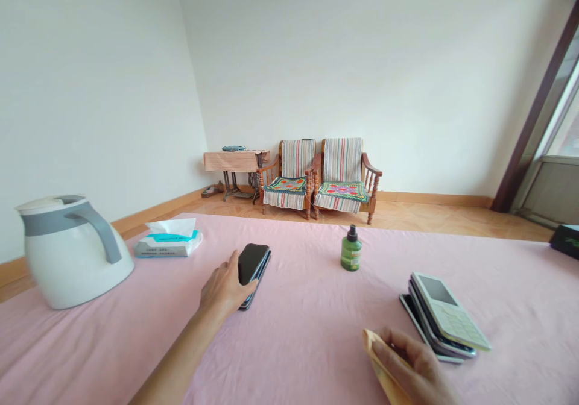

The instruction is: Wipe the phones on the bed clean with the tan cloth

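Some stacked phones lie just left of centre frame, the left hand clasping them, grip curled; lower right, I see the right hand pinching a yellow cloth.

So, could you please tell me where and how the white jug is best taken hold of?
Probably by its grey handle, coming from the right and closing a hand around it. The white jug stands upright, and the handle arcs outward from near its top on the side facing the left hand; elsewhere the jug looks too broad and rounded to grip easily.
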Demonstrator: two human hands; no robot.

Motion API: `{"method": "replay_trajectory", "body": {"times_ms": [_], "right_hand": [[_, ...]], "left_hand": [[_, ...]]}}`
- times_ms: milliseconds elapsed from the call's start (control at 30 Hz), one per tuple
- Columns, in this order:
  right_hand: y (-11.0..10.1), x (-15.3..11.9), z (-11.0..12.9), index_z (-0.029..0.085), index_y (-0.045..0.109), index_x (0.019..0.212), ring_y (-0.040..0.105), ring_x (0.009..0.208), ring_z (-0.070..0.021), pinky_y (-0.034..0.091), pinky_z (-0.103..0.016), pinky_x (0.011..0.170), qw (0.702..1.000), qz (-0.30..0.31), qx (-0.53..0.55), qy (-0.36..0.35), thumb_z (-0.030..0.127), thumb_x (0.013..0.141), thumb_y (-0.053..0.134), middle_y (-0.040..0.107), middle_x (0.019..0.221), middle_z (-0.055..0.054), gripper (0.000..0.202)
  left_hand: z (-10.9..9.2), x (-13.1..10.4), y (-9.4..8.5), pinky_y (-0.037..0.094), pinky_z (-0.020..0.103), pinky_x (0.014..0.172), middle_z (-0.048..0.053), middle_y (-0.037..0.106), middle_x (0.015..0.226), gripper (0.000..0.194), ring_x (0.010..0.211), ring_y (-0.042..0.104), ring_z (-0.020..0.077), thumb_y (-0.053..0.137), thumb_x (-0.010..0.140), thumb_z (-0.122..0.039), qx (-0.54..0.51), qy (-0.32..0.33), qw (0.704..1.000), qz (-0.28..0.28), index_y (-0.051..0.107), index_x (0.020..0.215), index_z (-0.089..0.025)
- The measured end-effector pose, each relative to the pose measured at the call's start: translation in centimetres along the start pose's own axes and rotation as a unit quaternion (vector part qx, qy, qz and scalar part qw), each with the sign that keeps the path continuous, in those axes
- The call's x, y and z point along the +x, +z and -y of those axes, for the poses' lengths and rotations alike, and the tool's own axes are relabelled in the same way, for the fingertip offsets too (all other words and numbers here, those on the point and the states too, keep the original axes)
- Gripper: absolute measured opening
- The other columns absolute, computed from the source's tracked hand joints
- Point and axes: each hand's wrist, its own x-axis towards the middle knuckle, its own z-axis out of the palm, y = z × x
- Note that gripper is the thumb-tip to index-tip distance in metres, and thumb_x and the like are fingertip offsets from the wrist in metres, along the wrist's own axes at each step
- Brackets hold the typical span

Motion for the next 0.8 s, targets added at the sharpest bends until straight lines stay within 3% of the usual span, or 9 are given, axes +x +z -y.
{"method": "replay_trajectory", "body": {"times_ms": [133, 200, 267, 400, 500, 667, 800], "right_hand": [[0.1, 0.0, 0.7, 0.017, 0.056, 0.062, 0.039, 0.048, -0.0092, 0.029, -0.02, 0.045, 1.0, -0.006, -0.026, -0.011, 0.069, 0.063, 0.063, 0.042, 0.052, 0.005, 0.052], [0.2, 0.0, 0.6, 0.017, 0.056, 0.063, 0.04, 0.049, -0.0092, 0.029, -0.02, 0.046, 0.999, -0.007, -0.032, -0.019, 0.068, 0.065, 0.063, 0.042, 0.053, 0.005, 0.051], [0.2, 0.0, 0.4, 0.016, 0.056, 0.065, 0.041, 0.051, -0.0094, 0.031, -0.02, 0.047, 0.999, -0.003, -0.039, -0.031, 0.064, 0.069, 0.062, 0.044, 0.055, 0.004, 0.048], [-0.3, -0.7, 0.4, 0.016, 0.054, 0.069, 0.043, 0.056, -0.0108, 0.032, -0.021, 0.05, 0.994, -0.004, -0.091, -0.06, 0.05, 0.078, 0.057, 0.044, 0.06, 0.004, 0.035], [-1.4, -1.8, 0.9, 0.016, 0.053, 0.067, 0.043, 0.057, -0.0116, 0.031, -0.022, 0.05, 0.984, -0.013, -0.166, -0.066, 0.041, 0.079, 0.055, 0.043, 0.059, 0.004, 0.028], [-3.6, -3.3, 0.9, 0.017, 0.056, 0.066, 0.045, 0.058, -0.0124, 0.033, -0.022, 0.053, 0.972, -0.046, -0.222, -0.069, 0.034, 0.079, 0.054, 0.046, 0.06, 0.003, 0.022], [-4.2, -3.5, -0.2, 0.017, 0.056, 0.065, 0.048, 0.059, -0.0136, 0.035, -0.022, 0.055, 0.959, -0.094, -0.245, -0.108, 0.034, 0.08, 0.052, 0.049, 0.062, 0.002, 0.023]], "left_hand": [[-1.0, -0.8, 0.1, 0.026, 0.045, 0.109, 0.018, 0.031, 0.147, 0.073, 0.136, 0.027, 0.0324, 0.054, 0.08, -0.041, -0.025, 0.091, 0.99, -0.106, 0.025, 0.141, -0.013], [-1.9, -1.6, 0.6, 0.024, 0.044, 0.112, 0.016, 0.036, 0.144, 0.061, 0.135, 0.03, 0.029, 0.049, 0.084, -0.037, -0.08, 0.169, 0.965, -0.182, 0.03, 0.138, -0.016], [-3.1, -2.6, 1.4, 0.032, 0.043, 0.108, 0.014, 0.048, 0.134, 0.051, 0.127, 0.043, 0.0275, 0.046, 0.086, -0.035, -0.147, 0.233, 0.942, -0.191, 0.037, 0.133, -0.019], [-5.2, -4.4, 3.1, 0.044, 0.039, 0.1, 0.009, 0.062, 0.116, 0.041, 0.112, 0.056, 0.0239, 0.048, 0.086, -0.03, -0.231, 0.31, 0.92, -0.054, 0.046, 0.126, -0.022], [-6.2, -5.4, 3.6, 0.047, 0.036, 0.095, 0.006, 0.065, 0.11, 0.042, 0.105, 0.061, 0.0208, 0.05, 0.085, -0.026, -0.267, 0.328, 0.906, 0.029, 0.047, 0.127, -0.023], [-8.0, -7.0, 3.2, 0.049, 0.033, 0.092, 0.004, 0.067, 0.107, 0.033, 0.099, 0.063, 0.0196, 0.055, 0.081, -0.023, -0.301, 0.346, 0.878, 0.138, 0.059, 0.114, -0.023], [-10.9, -7.9, 2.3, 0.045, 0.034, 0.095, 0.004, 0.066, 0.109, 0.034, 0.104, 0.06, 0.0212, 0.059, 0.076, -0.02, -0.336, 0.37, 0.845, 0.189, 0.063, 0.109, -0.024]]}}
